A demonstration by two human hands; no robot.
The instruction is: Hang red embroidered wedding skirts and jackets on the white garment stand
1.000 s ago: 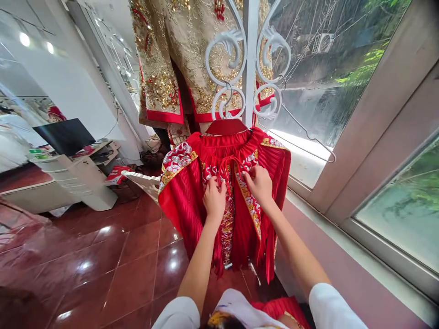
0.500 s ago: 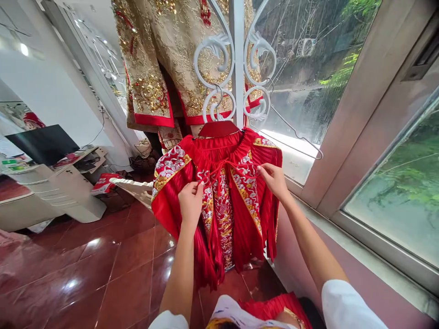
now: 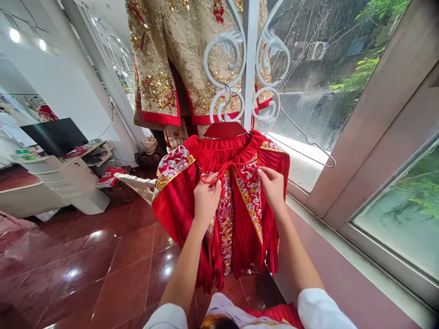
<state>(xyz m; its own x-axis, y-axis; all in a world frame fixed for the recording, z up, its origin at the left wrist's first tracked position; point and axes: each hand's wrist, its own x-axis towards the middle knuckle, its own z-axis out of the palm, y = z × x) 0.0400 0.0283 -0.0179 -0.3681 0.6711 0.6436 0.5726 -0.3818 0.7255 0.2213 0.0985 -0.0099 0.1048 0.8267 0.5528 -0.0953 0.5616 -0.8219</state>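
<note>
A red pleated garment [image 3: 181, 201] with silver and gold embroidered bands hangs on a red hanger [image 3: 224, 129] from a white scrolled metal stand [image 3: 249, 64]. My left hand [image 3: 206, 198] is closed in a pinch on one end of the thin red tie cord [image 3: 222, 169] at the garment's front. My right hand [image 3: 272, 185] pinches the other end of that cord by the right embroidered band. Both hands sit close together just below the neckline.
A gold embroidered robe [image 3: 164, 59] hangs higher behind the stand. A large window [image 3: 329, 68] and its sill [image 3: 377, 269] run along the right. A white desk [image 3: 65, 180] with a dark monitor [image 3: 55, 135] stands at the left on glossy red floor tiles [image 3: 103, 269].
My hands spread apart pulling the cord ends outward, then came back closer together at the garment's front. The view shifted a little.
</note>
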